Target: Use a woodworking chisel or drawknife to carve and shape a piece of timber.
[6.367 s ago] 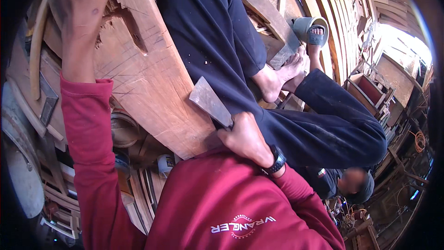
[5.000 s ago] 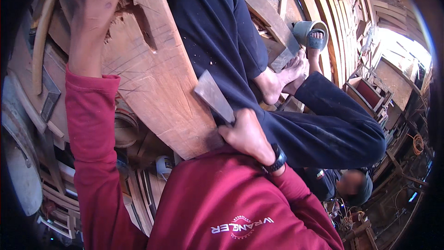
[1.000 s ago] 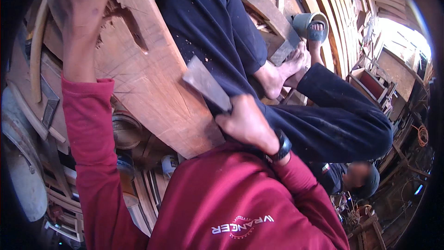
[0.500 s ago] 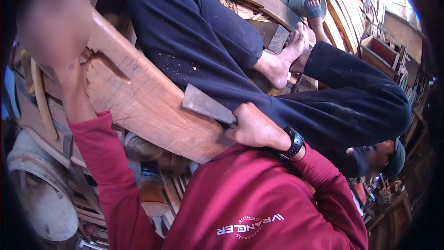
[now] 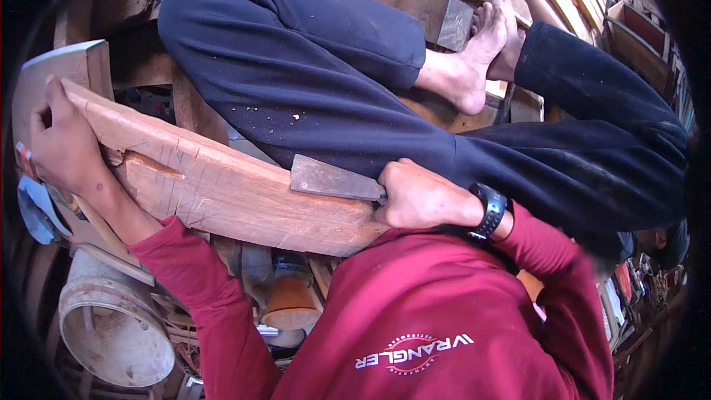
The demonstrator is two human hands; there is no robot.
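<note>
A thick reddish-brown wooden board (image 5: 259, 204) lies slantwise from the left across to my sweatshirt, beside my thigh. Dark pencil lines cross it, and a slot (image 5: 154, 165) is cut into its left part. My left hand (image 5: 72, 144) grips the board's left end, with some fingers hidden behind the wood. In my closed right hand (image 5: 424, 194) is a broad flat chisel (image 5: 333, 179), its handle hidden by the fist. The metal blade points left and overlaps the board's upper edge near my lap; whether it touches the wood I cannot tell.
A dirty white bucket (image 5: 115, 330) lies tipped at the lower left. Wood blocks (image 5: 437, 18) and shavings are beyond my legs. My bare feet (image 5: 478, 67) are at the upper right. Another person (image 5: 666, 241) is partly visible at the right edge.
The view has shifted. My left hand and the board's left end sit lower in the picture. The chisel blade lies more level, still in my right fist.
</note>
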